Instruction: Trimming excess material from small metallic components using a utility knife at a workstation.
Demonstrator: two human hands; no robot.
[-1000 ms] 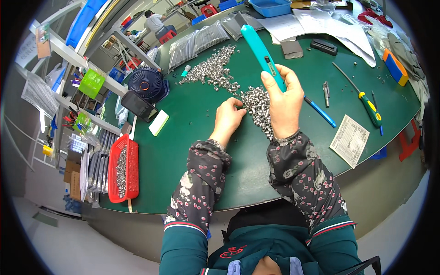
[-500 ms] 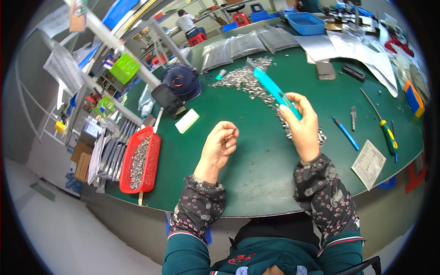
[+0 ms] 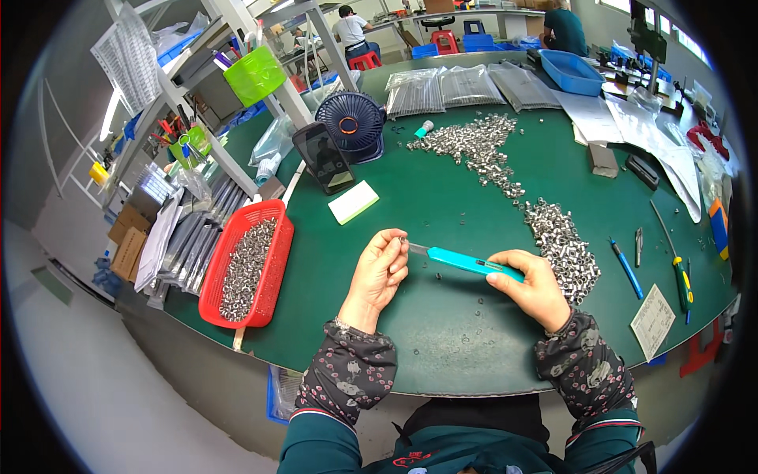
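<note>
My right hand (image 3: 535, 286) grips a turquoise utility knife (image 3: 466, 261) that lies nearly level, its blade pointing left. My left hand (image 3: 380, 272) pinches a small metal part at its fingertips, right against the blade tip. Both hands hover over the green table (image 3: 442, 347). A heap of small silvery metal parts (image 3: 562, 246) lies just right of my right hand, and a wider scatter of them (image 3: 474, 144) spreads further back. A few loose parts lie on the mat below the knife.
A red basket (image 3: 272, 276) with metal parts sits at the table's left edge. Behind are a phone on a stand (image 3: 324, 158), a small fan (image 3: 351, 125), a white pad (image 3: 353, 202), clear bags (image 3: 466, 85) and a blue tray (image 3: 570, 73). Screwdriver (image 3: 671, 257), blue pen (image 3: 625, 267) and paper slip (image 3: 652, 320) lie right.
The knife swung from upright over the heap down to level. My left hand left the heap with a part and met the blade tip. The view shifted left.
</note>
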